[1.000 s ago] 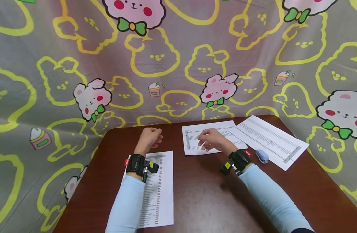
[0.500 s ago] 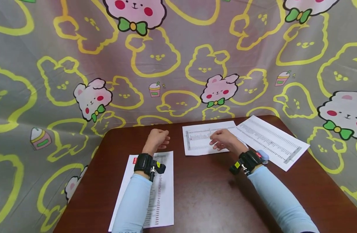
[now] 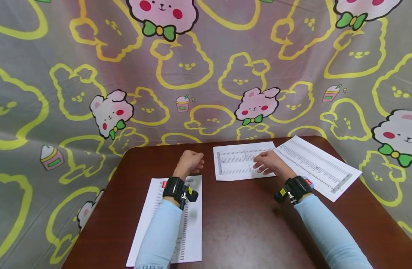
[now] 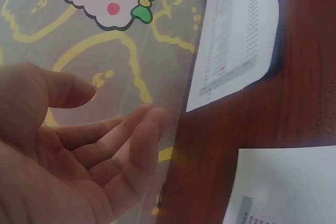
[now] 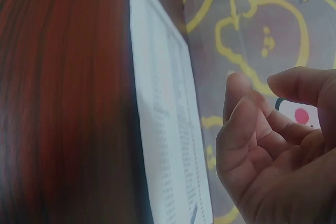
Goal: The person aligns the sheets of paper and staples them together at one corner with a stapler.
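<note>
Backdrop: grey cloth, yellow cartoon print, hung behind the far edge and round both ends.
Table: dark red-brown top, dull shine toward the near middle.
Left sleeve, right sleeve: pale blue, both reaching in from the near side.
Near-left sheet: printed, lying flat; left sleeve hides part of it.
Far-right sheet: printed, skewed on the table.
Far-middle sheet: printed, long side across; meets far-right sheet behind the right hand. Overlapping or only touching, can't tell.
Left hand: in the air by the far end of near-left sheet. Fingers loosely bent, thumb apart from them, nothing held.
Right hand: in front of far-middle sheet's right end. Fingers bent, thumb tip apart from them, nothing held.
Wrist units: black, strapped on.
Pale-blue thing: sliver behind the right wrist; can't tell what.
Paper handling: my call, go for a free edge, light pinch, other palm flat so pages don't skate. Keep the wrist off the pale-blue bit.
Count: sheets 3, hands 2, sleeves 2, wrist units 2, pale-blue thing 1, table 1.
</note>
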Demonstrator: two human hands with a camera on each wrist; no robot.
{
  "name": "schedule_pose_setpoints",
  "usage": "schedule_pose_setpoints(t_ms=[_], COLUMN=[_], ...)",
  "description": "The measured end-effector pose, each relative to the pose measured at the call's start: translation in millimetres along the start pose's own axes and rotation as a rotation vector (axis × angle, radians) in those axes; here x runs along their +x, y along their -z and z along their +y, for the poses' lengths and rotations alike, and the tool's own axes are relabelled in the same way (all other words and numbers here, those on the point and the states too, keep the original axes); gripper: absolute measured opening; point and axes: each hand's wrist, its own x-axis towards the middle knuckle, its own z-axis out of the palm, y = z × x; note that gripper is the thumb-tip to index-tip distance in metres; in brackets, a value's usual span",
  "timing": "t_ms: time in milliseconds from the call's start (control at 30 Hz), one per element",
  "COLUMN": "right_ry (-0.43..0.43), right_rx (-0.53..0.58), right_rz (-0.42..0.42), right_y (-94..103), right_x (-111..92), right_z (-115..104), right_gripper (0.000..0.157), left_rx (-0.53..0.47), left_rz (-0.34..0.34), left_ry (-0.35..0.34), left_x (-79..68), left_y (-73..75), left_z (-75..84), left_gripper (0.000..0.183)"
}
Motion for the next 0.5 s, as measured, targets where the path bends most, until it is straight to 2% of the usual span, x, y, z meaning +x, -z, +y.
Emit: schedule_pose_setpoints(t_ms=[267, 500], right_ry=[0.012, -0.008], right_rx=[-0.104, -0.204], right_rz=[0.04, 0.061], right_y=[18.5, 27.6], right_x=[-1, 1], right_z=[11, 16], right_gripper=[0.04, 0.041], left_rx=[-0.038, -0.013], left_rz=[-0.057, -0.082], left_ry=[0.009, 0.021], left_x=[8.8, 8.9], left_y=[-10.7, -19.2], left_z=[-9.5, -11.1], left_gripper=[0.038, 0.038])
